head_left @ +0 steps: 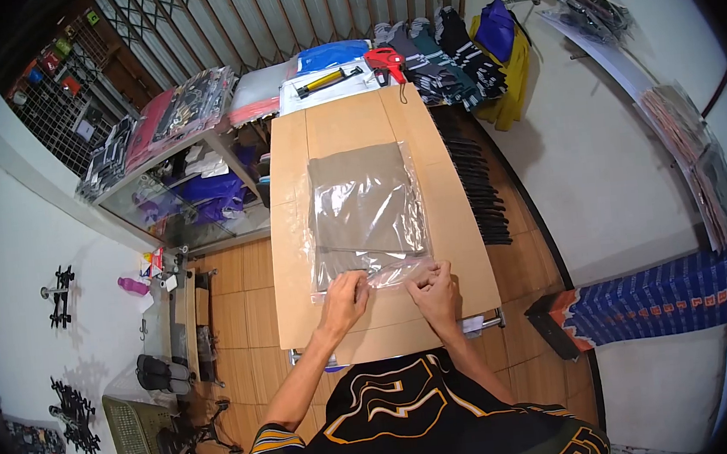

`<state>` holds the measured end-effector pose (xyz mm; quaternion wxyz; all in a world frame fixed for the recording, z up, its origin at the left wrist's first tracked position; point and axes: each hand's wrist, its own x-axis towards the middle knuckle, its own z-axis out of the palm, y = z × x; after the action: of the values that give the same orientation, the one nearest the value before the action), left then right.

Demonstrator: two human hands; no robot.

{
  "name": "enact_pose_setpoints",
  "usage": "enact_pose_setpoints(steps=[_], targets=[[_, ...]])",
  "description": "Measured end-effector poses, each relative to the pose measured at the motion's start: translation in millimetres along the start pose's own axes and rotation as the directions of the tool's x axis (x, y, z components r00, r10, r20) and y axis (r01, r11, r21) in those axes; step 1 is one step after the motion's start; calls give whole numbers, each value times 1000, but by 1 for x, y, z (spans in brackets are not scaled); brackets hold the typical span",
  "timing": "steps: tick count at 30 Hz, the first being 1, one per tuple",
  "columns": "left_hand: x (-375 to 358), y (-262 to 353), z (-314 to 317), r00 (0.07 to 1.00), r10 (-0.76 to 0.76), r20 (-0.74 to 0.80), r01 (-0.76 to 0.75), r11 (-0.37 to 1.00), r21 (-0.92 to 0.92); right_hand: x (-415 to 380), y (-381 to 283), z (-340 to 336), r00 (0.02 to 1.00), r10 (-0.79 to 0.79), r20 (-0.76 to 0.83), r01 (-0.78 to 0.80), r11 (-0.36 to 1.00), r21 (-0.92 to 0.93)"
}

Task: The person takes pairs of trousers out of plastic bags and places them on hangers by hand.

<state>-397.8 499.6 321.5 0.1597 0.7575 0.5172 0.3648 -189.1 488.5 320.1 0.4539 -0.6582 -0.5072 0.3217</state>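
1. Head view: the left hand [346, 302] and right hand [434, 292] pinch the near edge of a clear plastic bag [398, 274].
2. Folded taupe fabric [361, 201] lies inside, on the cardboard-topped table [297, 259].

Folded grey-brown garment [362, 205] in clear plastic bag [321, 269], flat on cardboard-covered table [302, 319]

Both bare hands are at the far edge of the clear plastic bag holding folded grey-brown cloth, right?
Not the far edge: head view shows the left hand and right hand at the near edge of the clear plastic bag; the folded grey-brown cloth is inside.
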Motion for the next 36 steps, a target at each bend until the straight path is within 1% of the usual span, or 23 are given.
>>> enact_pose_setpoints(steps=[1, 3, 4, 6, 7, 8, 9, 11, 12, 14, 15, 17, 18, 20, 24, 26, 27, 28, 30, 32, 34, 35, 36], targets=[[-1, 0, -5, 1000, -6, -3, 6, 1000, 3, 0, -2, 0, 1000, 2, -6, -2, 999, -33], [-2, 0, -16, 992, -122, 22, 123, 990, -70, 0, 1, 1, 1000, -2, 0, 2, 998, -67], [0, -1, -20, 992, -129, 15, 129, 989, -66, 1, 7, 3, 1000, -24, -5, 23, 996, -90], [9, -5, -28, 989, -78, -126, 74, 996, -42, 3, 10, 4, 999, -48, -7, 46, 992, -115], [17, -4, -35, 978, -14, -206, 13, 1000, -4, 3, 8, 2, 1000, -3, 13, 4, 995, -95], [24, -2, -43, 978, -17, -208, 16, 1000, -4, 2, 6, 1, 999, 42, 34, -40, 996, -76], [30, 1, -50, 964, -25, -264, 26, 1000, -1, 1, 3, 0, 998, 42, 37, -39, 996, -77], [35, 1, -57, 942, -52, -331, 44, 999, -32, 0, -1, -2, 1000, -17, 7, 18, 989, -146], [32, 1, -57, 941, -54, -333, 46, 998, -31, 1, 0, -1, 1000, -19, 10, 20, 989, -147], [25, -1, -55, 967, -61, -249, 57, 998, -22, 1, 5, 0, 1000, -18, 23, 20, 996, -88], [19, -2, -53, 966, -60, -250, 57, 998, -21, 2, 7, 1, 1000, -19, 23, 21, 996, -87], [5, -4, -48, 987, -39, -153, 45, 998, 37, 3, 10, 3, 1000, -11, -5, 10, 993, -122], [-2, -7, -46, 988, -38, -151, 44, 998, 37, 3, 9, 3, 1000, -10, -7, 9, 993, -121], [-15, -14, -44, 979, -190, -75, 188, 982, -33, 2, 5, 2, 1000, 3, -2, -3, 998, -64], [-17, -18, -57, 972, -195, -134, 193, 981, -32, 2, 9, 3, 1000, 11, 20, -9, 995, -97], [-9, -22, -64, 964, -104, -243, 114, 993, 25, 4, 13, 4, 999, -25, 20, 26, 997, -69], [-3, -19, -69, 943, -135, -303, 143, 990, 5, 4, 14, 3, 999, -27, 24, 29, 997, -69], [3, -17, -75, 942, -137, -306, 145, 989, 5, 5, 16, 2, 999, -7, 41, 10, 998, -66], [14, -14, -87, 898, -84, -433, 109, 994, 33, 5, 14, 0, 998, 11, 57, -7, 998, -64], [21, -6, -95, 894, -88, -440, 109, 994, 24, 3, 5, -3, 997, 35, 65, -33, 999, -31], [26, 0, -94, 914, -6, -406, 18, 999, 27, 5, 18, 3, 999, 17, 35, -17, 1000, 11], [26, 3, -92, 914, -2, -405, 14, 1000, 26, 6, 24, 5, 1000, 2, 5, -3, 999, 53], [24, 7, -88, 934, 14, -356, 1, 999, 42, 5, 20, 3, 1000, 2, 2, -3, 999, 54]])
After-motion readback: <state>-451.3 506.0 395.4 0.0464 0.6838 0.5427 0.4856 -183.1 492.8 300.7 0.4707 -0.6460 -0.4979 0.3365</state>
